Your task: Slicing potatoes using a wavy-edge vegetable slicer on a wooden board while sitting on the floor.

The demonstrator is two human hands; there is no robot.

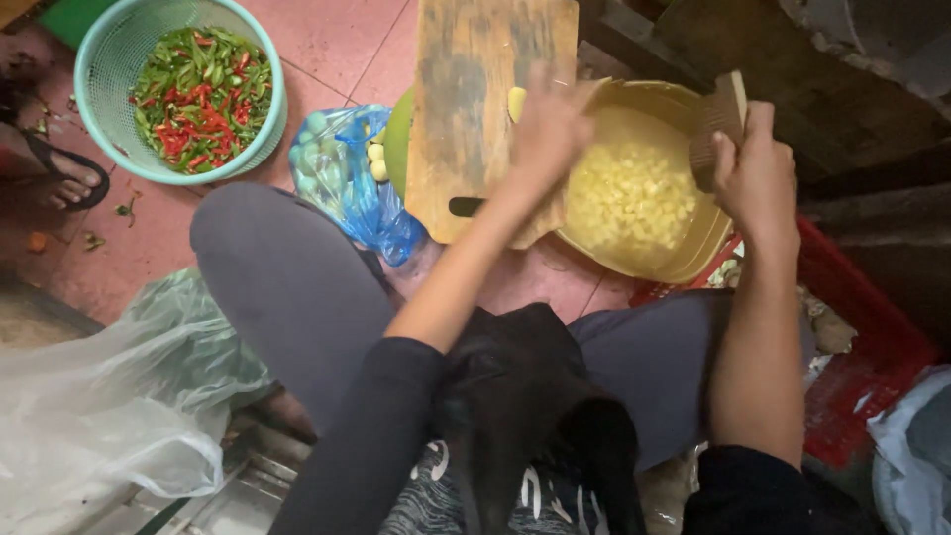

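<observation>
A wooden cutting board (pixel 466 109) lies tilted against a yellow bowl (pixel 693 248) filled with pale chopped pieces (pixel 629 193). My left hand (pixel 547 129) is blurred over the board's right edge beside the bowl, fingers spread; one pale piece (pixel 516 101) sits on the board near it. My right hand (pixel 758 173) grips a dark cleaver (pixel 718 129) held over the bowl's right rim.
A teal basket (pixel 104 59) of red and green chillies (pixel 203 94) stands at the far left. A blue plastic bag (pixel 352 183) with pale cloves lies left of the board. A red crate (pixel 862 337) is at right, clear plastic bags (pixel 109 396) at lower left, a sandalled foot (pixel 64 183) at left.
</observation>
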